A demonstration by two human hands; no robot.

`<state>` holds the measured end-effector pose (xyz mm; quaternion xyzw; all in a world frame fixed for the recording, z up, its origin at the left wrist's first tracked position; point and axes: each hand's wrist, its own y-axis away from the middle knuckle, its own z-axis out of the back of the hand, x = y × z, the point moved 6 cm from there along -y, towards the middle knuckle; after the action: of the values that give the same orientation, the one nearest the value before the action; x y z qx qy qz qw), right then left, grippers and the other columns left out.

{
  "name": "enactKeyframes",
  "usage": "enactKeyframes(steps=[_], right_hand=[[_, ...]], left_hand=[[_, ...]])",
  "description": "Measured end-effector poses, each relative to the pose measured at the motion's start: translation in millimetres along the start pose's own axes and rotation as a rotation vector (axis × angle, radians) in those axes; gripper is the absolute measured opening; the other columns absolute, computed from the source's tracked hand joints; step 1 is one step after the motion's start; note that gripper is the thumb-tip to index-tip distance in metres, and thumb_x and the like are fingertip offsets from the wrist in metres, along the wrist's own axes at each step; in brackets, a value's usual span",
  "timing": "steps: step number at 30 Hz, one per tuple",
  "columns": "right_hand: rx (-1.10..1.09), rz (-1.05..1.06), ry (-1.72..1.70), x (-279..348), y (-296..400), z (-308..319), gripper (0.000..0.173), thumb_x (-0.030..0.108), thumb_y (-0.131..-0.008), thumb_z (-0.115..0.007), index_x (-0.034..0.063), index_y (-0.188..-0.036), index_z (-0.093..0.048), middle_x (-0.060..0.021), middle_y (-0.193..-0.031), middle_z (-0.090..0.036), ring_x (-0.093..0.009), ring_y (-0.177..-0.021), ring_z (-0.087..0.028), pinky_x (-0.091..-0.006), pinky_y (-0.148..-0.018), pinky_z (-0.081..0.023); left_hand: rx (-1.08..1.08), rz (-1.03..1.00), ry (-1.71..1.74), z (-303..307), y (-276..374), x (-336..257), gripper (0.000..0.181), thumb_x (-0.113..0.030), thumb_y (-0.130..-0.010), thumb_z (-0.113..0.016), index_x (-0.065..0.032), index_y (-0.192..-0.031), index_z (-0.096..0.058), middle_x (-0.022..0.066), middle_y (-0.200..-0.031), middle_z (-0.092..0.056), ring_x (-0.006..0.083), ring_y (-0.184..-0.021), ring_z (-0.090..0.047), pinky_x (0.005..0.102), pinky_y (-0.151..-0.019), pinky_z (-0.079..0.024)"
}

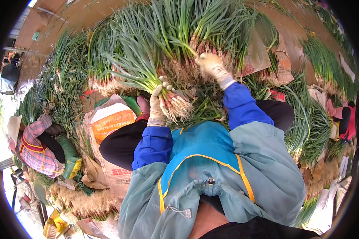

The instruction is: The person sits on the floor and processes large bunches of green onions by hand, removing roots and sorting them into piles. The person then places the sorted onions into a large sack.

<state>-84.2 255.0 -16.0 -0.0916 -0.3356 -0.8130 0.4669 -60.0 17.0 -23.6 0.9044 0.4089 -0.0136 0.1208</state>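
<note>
My left hand (157, 106), in a cream work glove, grips a bunch of green onions (149, 82). Their leaves point up and to the left, and the reddish bulbs with pale roots (179, 108) stick out to the lower right. Farther out and to the right, my gloved right hand (211, 64) is closed around the end of a single yellowish-green onion stalk (187, 47). It is at the root side of a large row of green onions (179, 24), whose reddish bulbs and stringy roots (179, 71) face me. Loose green leaves (208, 109) lie below, between my knees.
More green onions (68, 59) lie in heaps to the left, and others (326, 59) to the right. A printed woven sack (113, 164) is beside my left knee. One person (39, 143) in a plaid top sits at left; another person (348, 122) is at far right.
</note>
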Motion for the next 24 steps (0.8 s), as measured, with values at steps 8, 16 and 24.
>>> enactKeyframes(steps=[8, 16, 24], right_hand=[[-0.911, 0.412, -0.881, -13.2, 162.3, 209.6, 0.022, 0.029, -0.089, -0.062, 0.0082, -0.098, -0.065, 0.0003, -0.069, -0.061, -0.002, -0.051, -0.050, -0.0180, -0.042, -0.039], [-0.664, 0.368, 0.303, 20.5, 114.8, 93.2, 0.022, 0.031, -0.087, -0.058, 0.0123, -0.077, -0.055, -0.0063, -0.063, -0.056, -0.023, -0.053, -0.057, -0.0369, -0.049, -0.045], [0.382, 0.506, -0.090, 21.8, 82.6, -35.1, 0.039, 0.038, -0.085, -0.060, 0.0055, -0.105, -0.063, -0.0115, -0.089, -0.066, -0.023, -0.080, -0.063, -0.0348, -0.072, -0.050]], left_hand=[[0.058, -0.168, -0.099, -7.6, 11.4, 3.7, 0.040, -0.015, -0.085, -0.059, -0.0163, -0.124, -0.048, 0.0003, -0.107, -0.057, 0.0155, -0.094, -0.057, 0.0505, -0.102, -0.039], [0.062, 0.050, -0.261, -28.8, -23.7, 50.7, 0.038, -0.017, -0.086, -0.056, -0.0051, -0.120, -0.046, 0.0110, -0.124, -0.052, 0.0235, -0.103, -0.056, 0.0435, -0.092, -0.045], [-0.029, 0.025, -0.125, 24.6, -21.5, 38.3, 0.036, -0.014, -0.080, -0.060, -0.0033, -0.113, -0.053, 0.0140, -0.126, -0.053, 0.0302, -0.111, -0.054, 0.0478, -0.091, -0.049]])
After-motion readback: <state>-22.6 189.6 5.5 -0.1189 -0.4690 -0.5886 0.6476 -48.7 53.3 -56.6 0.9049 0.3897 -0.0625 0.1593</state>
